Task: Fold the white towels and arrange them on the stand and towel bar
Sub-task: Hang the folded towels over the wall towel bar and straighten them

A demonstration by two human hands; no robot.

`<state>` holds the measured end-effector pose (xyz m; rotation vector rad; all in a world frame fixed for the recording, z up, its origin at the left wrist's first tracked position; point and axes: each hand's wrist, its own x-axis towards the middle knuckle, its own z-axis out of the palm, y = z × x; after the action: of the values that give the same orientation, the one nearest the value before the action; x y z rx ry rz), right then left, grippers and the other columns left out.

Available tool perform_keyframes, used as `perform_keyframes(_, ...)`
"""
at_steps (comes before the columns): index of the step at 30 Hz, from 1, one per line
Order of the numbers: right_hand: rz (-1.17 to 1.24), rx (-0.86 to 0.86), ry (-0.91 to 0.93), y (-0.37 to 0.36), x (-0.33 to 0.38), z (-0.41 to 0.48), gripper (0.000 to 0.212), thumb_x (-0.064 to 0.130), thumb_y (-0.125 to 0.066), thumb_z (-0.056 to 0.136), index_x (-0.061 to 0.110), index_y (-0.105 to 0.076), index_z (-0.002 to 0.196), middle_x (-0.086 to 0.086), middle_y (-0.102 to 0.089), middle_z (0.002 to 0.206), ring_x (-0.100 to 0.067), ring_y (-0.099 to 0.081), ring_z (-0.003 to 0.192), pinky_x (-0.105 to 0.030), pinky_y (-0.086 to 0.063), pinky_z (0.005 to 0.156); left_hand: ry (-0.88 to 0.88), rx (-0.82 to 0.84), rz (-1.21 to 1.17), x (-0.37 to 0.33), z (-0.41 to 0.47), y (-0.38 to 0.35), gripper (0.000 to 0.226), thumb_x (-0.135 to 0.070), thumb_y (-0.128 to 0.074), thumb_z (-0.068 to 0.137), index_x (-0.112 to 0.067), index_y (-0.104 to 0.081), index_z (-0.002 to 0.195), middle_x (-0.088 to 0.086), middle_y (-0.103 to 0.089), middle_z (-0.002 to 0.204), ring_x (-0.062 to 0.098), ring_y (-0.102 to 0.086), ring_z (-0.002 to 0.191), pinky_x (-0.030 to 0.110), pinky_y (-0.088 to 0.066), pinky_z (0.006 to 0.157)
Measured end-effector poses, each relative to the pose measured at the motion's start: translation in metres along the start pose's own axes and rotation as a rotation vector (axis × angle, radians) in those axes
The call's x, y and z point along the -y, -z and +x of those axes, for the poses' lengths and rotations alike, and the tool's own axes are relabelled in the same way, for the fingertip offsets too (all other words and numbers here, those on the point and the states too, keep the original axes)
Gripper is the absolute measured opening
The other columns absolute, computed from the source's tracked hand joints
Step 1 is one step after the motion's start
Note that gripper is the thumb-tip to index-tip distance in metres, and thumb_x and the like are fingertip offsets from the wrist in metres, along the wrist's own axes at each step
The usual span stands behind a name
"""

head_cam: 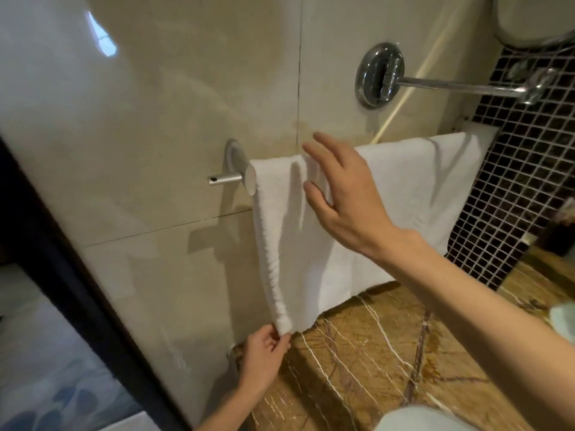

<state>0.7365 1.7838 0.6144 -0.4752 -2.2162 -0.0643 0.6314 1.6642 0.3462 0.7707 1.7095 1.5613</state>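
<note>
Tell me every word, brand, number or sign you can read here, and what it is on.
None: no readable text shows anywhere in this view.
The white towel, towel bar bracket, chrome wall mount, beige wall tiles and marble counter bear no lettering or logo.
The dark object at the right edge is too blurred to tell whether it carries any.

The towel [435, 188] hides nearly all the towel bar [225, 179]; the round mirror [529, 20] is cut off top right.
</note>
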Motion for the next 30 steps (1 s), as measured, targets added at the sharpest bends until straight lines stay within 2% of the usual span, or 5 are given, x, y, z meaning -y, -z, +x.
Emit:
perform_keyframes(8,-0.075,0.272,0.096,-0.01,-0.001,0.042,0.035,0.03,-0.034,0.102,0.008,-0.058,0.118,-0.014,-0.063,0.105,-0.036,-0.056,0.096,-0.044,-0.042,0.087,0.0,-0.002,0.056,0.002,0.012,0.005,0.018,-0.002,-0.069,0.082,-0.018,-0.066,0.089,-0.012,-0.074,0.073,0.007,-0.069,0.065,0.015,-0.053,0.062)
perform_keyframes(12,-0.03,0.31,0.065,-0.011,-0.001,0.05,0.034,0.029,-0.034,0.102,0.012,-0.061,0.115,-0.012,-0.064,0.104,-0.034,-0.056,0.095,-0.043,-0.042,0.085,-0.003,0.029,0.06,0.004,0.024,0.008,0.021,-0.008,-0.07,0.083,-0.011,-0.064,0.103,-0.008,-0.074,0.082,0.015,-0.071,0.072,0.028,-0.057,0.069)
perform_keyframes(17,0.032,0.416,-0.023,-0.009,-0.002,0.06,0.032,0.028,-0.035,0.102,0.012,-0.062,0.11,-0.009,-0.066,0.107,-0.032,-0.057,0.099,-0.043,-0.043,0.086,-0.007,0.037,0.057,0.002,0.032,0.008,0.046,-0.014,-0.074,0.08,-0.041,-0.044,0.103,-0.007,-0.073,0.083,0.014,-0.07,0.068,0.02,-0.053,0.06)
perform_keyframes(24,0.054,0.485,-0.086,-0.009,-0.002,0.07,0.034,0.03,-0.034,0.102,0.008,-0.06,0.099,-0.012,-0.065,0.096,-0.034,-0.056,0.092,-0.043,-0.043,0.082,-0.032,-0.018,0.128,0.009,0.038,0.007,0.018,-0.028,-0.078,0.076,-0.031,-0.066,0.089,-0.007,-0.071,0.072,0.007,-0.062,0.058,0.017,-0.045,0.051)
perform_keyframes(30,0.07,0.441,-0.08,-0.013,-0.005,0.065,0.033,0.03,-0.034,0.102,0.011,-0.062,0.103,-0.009,-0.067,0.1,-0.032,-0.057,0.096,-0.044,-0.044,0.085,0.018,-0.051,0.105,0.01,0.035,0.009,0.026,-0.022,-0.081,0.072,-0.027,-0.065,0.091,-0.007,-0.073,0.08,0.009,-0.065,0.065,0.023,-0.049,0.057)
